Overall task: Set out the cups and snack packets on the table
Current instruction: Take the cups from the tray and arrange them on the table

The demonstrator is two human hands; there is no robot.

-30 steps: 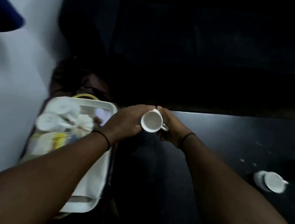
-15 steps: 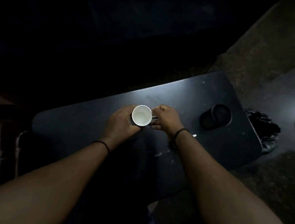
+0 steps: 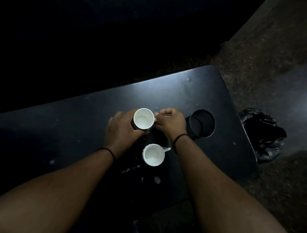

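Note:
A white cup (image 3: 144, 118) stands upright over the middle of the black table (image 3: 51, 123), open mouth up. My left hand (image 3: 121, 129) wraps its left side, and my right hand (image 3: 171, 121) pinches its handle on the right. A second white cup (image 3: 153, 154) stands upright on the table just nearer to me, between my two wrists, its handle pointing right; neither hand touches it. No snack packets are in view.
A round cup-holder recess (image 3: 202, 125) sits in the table right of my right hand. A crumpled black bag (image 3: 262, 133) lies off the table's right end on the dark floor. Pale specks mark the table's near part.
I have carried the cup from beside the white tray on the left over to the table. The view swung right; the tray has left the frame and the second cup now shows between my wrists.

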